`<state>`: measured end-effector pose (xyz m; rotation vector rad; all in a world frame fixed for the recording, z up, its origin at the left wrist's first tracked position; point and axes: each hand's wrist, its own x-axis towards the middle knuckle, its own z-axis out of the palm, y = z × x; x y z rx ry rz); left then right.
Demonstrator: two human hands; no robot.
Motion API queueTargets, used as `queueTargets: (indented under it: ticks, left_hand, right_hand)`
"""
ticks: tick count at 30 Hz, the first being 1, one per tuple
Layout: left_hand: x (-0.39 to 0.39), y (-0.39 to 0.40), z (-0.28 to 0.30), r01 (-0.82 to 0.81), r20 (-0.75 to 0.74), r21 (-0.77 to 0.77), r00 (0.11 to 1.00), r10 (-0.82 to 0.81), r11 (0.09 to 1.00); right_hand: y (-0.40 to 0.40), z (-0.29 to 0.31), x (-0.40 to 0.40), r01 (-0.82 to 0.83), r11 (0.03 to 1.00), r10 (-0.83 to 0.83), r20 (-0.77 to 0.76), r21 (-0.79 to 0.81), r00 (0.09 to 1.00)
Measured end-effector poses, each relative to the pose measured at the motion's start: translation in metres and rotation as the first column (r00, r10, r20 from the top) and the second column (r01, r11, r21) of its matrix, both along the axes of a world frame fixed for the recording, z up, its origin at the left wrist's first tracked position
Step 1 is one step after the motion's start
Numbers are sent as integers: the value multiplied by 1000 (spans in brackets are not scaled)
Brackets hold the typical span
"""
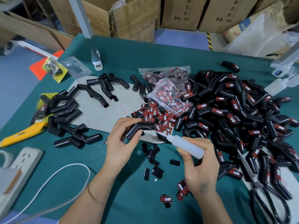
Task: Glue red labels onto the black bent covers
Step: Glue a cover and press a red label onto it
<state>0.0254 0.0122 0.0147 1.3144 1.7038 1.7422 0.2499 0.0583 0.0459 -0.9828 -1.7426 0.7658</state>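
Your left hand (120, 139) holds a bare black cover (140, 128) just above the tabletop (129, 191), bend up, so that the glue bottle (186, 143) gripped in your right hand (199, 165) can aim its thin nozzle at it, with loose red labels (155, 117) waiting just behind.

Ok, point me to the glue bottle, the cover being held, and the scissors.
glue bottle (188, 143), head view, on its translucent body.
held cover (139, 127), head view, at its bend.
scissors (254, 179), head view, at the pivot.

We read "TAPER" in white on the red labels (165, 199), loose and on finished covers (203, 126). Cardboard boxes (182, 12) behind show "左", "右" and "10个". Red scrawled marks on the grey card (97, 113) are illegible to us.
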Motion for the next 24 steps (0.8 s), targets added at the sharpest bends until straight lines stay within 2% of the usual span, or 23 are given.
queueTargets:
  ticks: [24]
  left_hand:
    - [1,1,-3,11,-104,34,995,-8,999]
  right_hand:
    - [0,-1,0,-27,999,26,7,41,1000]
